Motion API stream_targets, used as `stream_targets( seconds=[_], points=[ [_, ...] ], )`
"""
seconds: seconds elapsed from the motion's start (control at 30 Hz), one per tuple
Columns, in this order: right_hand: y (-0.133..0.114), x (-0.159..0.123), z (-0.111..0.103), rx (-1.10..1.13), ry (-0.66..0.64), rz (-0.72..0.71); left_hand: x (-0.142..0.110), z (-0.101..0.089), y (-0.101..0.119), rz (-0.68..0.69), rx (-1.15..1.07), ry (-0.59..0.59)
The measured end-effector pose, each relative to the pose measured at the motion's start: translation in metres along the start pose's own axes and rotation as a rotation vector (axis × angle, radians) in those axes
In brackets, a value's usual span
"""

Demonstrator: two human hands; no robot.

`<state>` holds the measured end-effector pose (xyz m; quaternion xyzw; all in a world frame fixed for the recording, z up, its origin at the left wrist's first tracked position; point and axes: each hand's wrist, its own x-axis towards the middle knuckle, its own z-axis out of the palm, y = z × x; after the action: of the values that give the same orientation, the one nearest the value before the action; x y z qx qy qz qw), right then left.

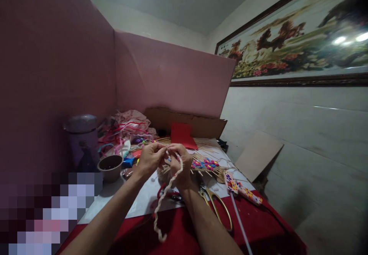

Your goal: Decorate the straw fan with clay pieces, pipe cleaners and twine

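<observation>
A cream braided cord point(164, 197) runs over my right hand and hangs down in front of it, its loose end curled low over the red cloth. My left hand point(151, 158) and my right hand point(181, 166) meet above the table, fingertips pinched together at the cord's upper end. What exactly lies between the fingertips is partly hidden. Scissors with gold handles point(220, 207) lie beside my right forearm. Under my wrists sits a red-handled tool point(169, 194), partly covered. Behind my right hand is a woven straw piece with pink and blue yarn flowers point(205, 164).
A brown pot point(110, 167) and a lidded purple container point(82, 142) stand at left. Pink fabric point(130, 120) is heaped behind them. Red paper point(182, 135) leans near a cardboard strip point(209, 126). Floral-covered pieces point(248, 194) and a pale stick point(240, 224) lie at right.
</observation>
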<state>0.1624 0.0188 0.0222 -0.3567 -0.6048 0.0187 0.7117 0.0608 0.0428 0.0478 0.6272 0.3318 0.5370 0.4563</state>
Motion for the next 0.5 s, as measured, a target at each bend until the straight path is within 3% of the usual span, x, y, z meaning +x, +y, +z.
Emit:
stream_targets(
  seconds=[0.17,0.33,0.5],
  points=[
    [0.005,0.0,-0.004,0.104,0.102,0.122,0.0,0.003,0.011,-0.032,-0.015,-0.117],
    [-0.005,0.008,-0.007,0.321,0.253,0.255,0.015,0.01,0.028,0.042,0.115,-0.254],
    [-0.005,0.012,-0.012,0.289,0.352,0.183,0.029,0.026,0.041,0.058,0.117,-0.331]
  ],
)
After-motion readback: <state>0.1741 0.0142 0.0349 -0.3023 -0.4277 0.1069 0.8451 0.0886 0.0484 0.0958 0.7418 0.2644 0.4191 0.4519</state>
